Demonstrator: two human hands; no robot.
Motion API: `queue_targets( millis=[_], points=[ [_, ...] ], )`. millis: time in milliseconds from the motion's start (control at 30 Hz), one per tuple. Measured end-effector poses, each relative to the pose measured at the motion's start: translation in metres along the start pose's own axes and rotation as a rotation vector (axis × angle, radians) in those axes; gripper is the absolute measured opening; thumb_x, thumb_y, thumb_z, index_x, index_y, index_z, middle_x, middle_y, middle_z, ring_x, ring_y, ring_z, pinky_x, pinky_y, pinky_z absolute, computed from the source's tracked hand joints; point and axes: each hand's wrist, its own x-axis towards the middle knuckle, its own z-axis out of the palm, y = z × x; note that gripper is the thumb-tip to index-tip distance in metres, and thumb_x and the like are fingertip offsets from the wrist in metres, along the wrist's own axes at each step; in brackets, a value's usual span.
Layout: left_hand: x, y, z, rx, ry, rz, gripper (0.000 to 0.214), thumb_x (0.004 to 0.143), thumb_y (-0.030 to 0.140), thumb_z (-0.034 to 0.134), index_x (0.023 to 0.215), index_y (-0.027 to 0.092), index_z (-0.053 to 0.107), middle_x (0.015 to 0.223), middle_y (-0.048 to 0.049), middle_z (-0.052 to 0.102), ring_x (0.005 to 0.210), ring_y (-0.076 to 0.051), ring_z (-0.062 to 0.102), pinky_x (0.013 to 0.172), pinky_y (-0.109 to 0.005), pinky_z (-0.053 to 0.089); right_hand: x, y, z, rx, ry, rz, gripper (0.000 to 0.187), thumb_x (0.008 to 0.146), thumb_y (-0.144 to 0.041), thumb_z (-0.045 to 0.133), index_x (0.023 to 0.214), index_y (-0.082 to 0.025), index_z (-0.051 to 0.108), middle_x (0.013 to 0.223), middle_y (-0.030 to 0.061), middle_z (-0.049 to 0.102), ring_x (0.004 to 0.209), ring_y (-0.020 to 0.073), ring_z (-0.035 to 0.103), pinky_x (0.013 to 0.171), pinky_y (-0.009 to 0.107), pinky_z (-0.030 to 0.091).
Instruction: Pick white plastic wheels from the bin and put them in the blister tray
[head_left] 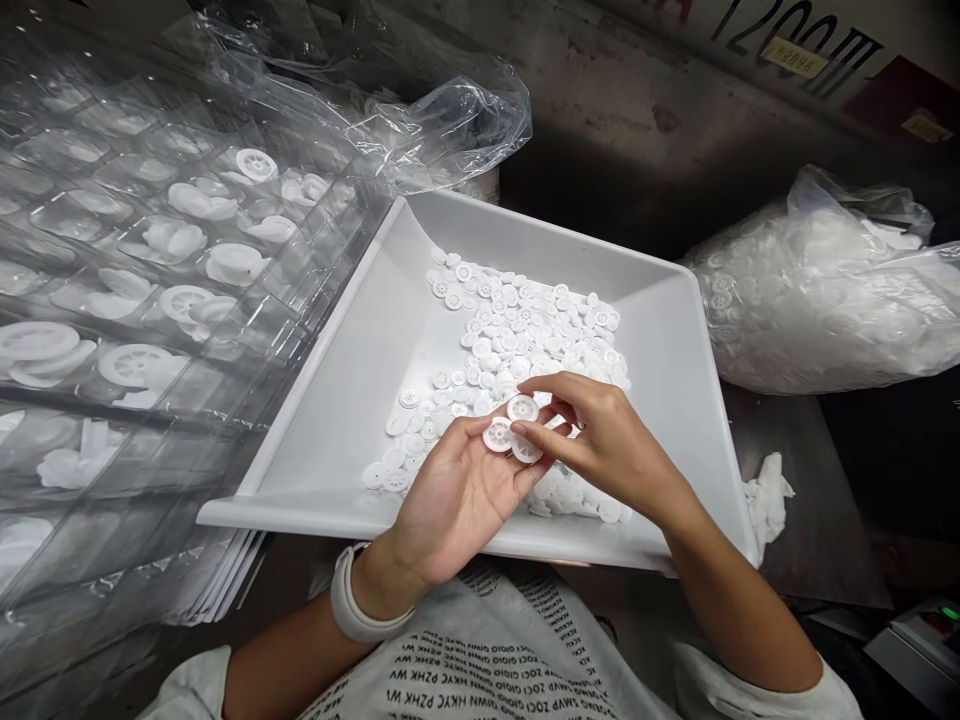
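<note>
White tray (660, 300): holds loose spoked discs (540, 330)
Left hand (450, 495): grip holds disc (498, 435) at fingertips
Right hand (600, 440): grip pinches upper disc (523, 408)

— What do you have on up top?

— A white short-sleeved fabric T-shirt (495, 650). Rows of small black capital letters run across my chest in tight lines. From where I look they read upside down.

— And the sleeves?

— The left sleeve (187, 692) and the right sleeve (727, 690) are plain white. They stop high on my arms, so both forearms are bare.

— Anything on your wrists?

— A smooth white rounded plastic wristband (351, 600) wraps my left wrist, wide and a little glossy. My left hand (457, 490) and right hand (607, 440) are bare.
</note>
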Motion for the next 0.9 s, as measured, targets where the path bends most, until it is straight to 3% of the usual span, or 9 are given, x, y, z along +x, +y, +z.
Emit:
queue_targets(
  millis=[233,500,733,900],
  points=[
    [0.0,0.002,-0.005,0.015,0.009,-0.016,0.035,0.093,0.017,0.037,0.121,0.009,0.056,0.106,-0.0111,0.067,0.105,-0.021,0.062,0.101,-0.035,0.044,-0.001,-0.001,0.003,-0.235,-0.086,-0.082,0.048,0.084,-0.055,0.062,0.116,-0.019,0.06,0.093,0.0039,0.063,0.074,0.0157,0.06,0.058,0.026,0.041],
    [0.001,0.002,-0.007,0.031,0.008,-0.011,0.032,0.093,0.016,0.037,0.116,0.01,0.059,0.104,-0.0101,0.066,0.097,-0.019,0.063,0.09,-0.031,0.049,-0.002,0.001,0.005,-0.388,-0.087,-0.162,0.055,0.087,-0.059,0.054,0.124,-0.019,0.055,0.089,0.0031,0.061,0.068,0.0145,0.056,0.053,0.027,0.03],
    [0.003,0.002,-0.006,0.053,0.087,-0.005,0.026,0.092,0.016,0.038,0.103,0.01,0.062,0.095,-0.008,0.062,0.091,-0.016,0.062,0.092,-0.033,0.051,0.001,0.002,0.008,-0.378,-0.124,-0.166,0.028,0.096,-0.04,0.044,0.107,-0.018,0.059,0.085,0.0041,0.059,0.071,0.0159,0.052,0.054,0.027,0.025],
    [0.003,0.004,-0.007,0.159,0.122,-0.014,0.02,0.091,0.013,0.042,0.093,0.014,0.062,0.093,-0.0066,0.063,0.09,-0.016,0.063,0.086,-0.031,0.054,0.004,0.001,0.013,-0.268,-0.14,-0.136,0.017,0.091,-0.023,0.049,0.105,-0.018,0.057,0.092,0.0055,0.063,0.076,0.0165,0.054,0.059,0.026,0.028]
  ],
)
